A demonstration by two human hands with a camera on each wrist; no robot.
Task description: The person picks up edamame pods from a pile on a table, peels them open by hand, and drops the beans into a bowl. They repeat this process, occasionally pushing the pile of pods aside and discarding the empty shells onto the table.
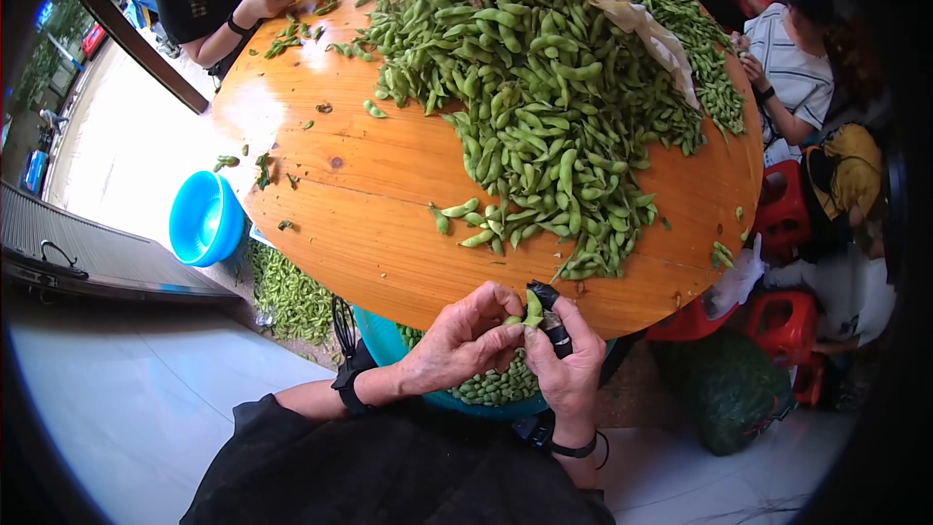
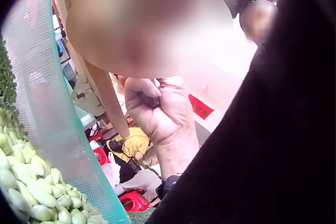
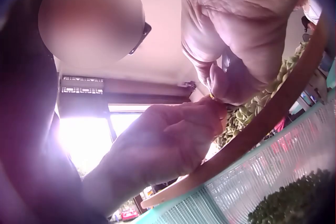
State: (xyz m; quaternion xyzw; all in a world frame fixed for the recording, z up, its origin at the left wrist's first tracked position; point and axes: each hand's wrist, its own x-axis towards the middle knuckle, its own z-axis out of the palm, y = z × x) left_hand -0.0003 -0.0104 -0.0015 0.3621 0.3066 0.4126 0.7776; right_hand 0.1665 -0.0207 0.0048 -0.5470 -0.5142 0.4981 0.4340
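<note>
Over the table's near edge, my left hand [image 1: 457, 342] and right hand [image 1: 569, 365] meet at a green soybean pod [image 1: 534, 309]. My right thumb and fingers pinch the pod, and my left fingertips and thumb grip its lower end. Black wrapping [image 1: 556, 332] covers part of a right finger. Below the hands is a teal mesh basket [image 1: 377, 335] with shelled green beans [image 1: 496, 388] in it. The left wrist view shows these beans [image 2: 39, 195] close by. In the right wrist view, both hands overlap and hide most of the pod.
A large heap of pods [image 1: 544, 107] covers much of the round wooden table [image 1: 340, 185], partly under a white cloth [image 1: 641, 24]. Other people sit around it. A blue basin [image 1: 206, 219] stands at left, near pods on the floor [image 1: 287, 294]. Red stools [image 1: 782, 321] stand at right.
</note>
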